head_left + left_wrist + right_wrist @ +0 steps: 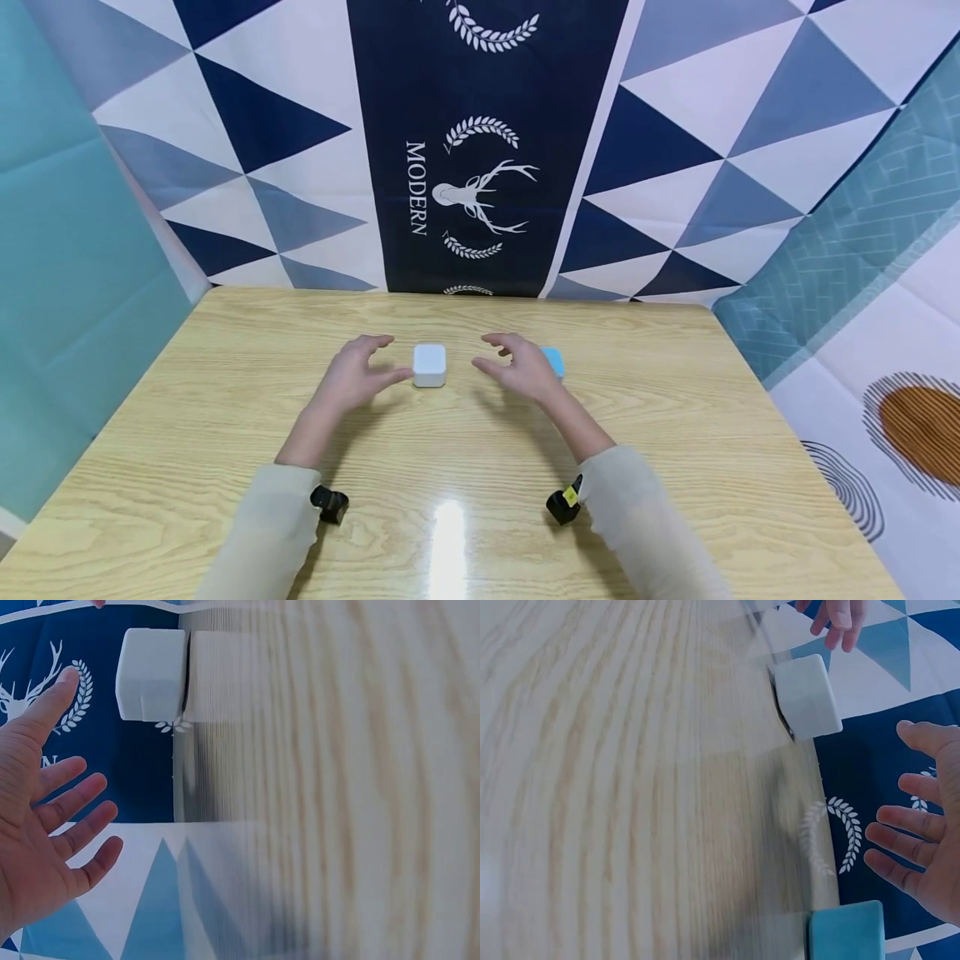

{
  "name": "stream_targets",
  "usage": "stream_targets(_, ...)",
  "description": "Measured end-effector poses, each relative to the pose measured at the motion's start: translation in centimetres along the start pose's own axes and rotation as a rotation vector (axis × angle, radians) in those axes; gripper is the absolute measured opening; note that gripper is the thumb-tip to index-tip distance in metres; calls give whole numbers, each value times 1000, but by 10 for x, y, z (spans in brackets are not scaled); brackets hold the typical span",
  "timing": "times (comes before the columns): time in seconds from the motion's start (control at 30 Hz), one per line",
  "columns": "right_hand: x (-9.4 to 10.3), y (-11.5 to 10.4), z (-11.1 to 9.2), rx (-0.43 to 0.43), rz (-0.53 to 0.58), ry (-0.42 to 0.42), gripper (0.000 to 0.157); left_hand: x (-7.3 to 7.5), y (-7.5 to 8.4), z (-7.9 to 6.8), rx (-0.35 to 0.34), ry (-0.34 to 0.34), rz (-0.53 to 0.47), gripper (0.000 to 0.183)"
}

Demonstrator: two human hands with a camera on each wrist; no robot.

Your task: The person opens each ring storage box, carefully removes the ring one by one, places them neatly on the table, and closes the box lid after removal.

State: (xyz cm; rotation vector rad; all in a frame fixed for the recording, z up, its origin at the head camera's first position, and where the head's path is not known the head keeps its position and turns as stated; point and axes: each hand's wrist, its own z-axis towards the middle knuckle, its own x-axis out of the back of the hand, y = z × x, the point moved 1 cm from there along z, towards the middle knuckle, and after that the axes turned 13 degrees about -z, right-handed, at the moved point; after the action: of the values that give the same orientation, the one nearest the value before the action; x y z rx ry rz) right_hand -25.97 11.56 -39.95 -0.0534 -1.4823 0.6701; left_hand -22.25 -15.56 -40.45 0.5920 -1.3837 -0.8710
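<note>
Here, a round-cornered white block sits on grained wood.

text: "MODERN" | colour: white | turned: sideways | on: dark backdrop panel

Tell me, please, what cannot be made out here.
- Head view: part of the blue block, behind the right hand.
- Left wrist view: most of the right hand, cut by the top edge.
- Right wrist view: part of the blue block, cut by the bottom edge; most of the left hand, by the top edge.
</note>
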Motion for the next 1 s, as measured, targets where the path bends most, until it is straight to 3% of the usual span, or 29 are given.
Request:
stream_targets(0.53,-16,-11,7,-3,17,-39,51,-13,2,7,31,-84,-47,69)
stream_targets(0.8,-23,-14,9,23,22,-64,52,-17,-3,9,76,-100,-99,68)
stream_targets(1.0,-27,-17,12,18,49,-73,51,-20,-4,12,71,-103,-108,68)
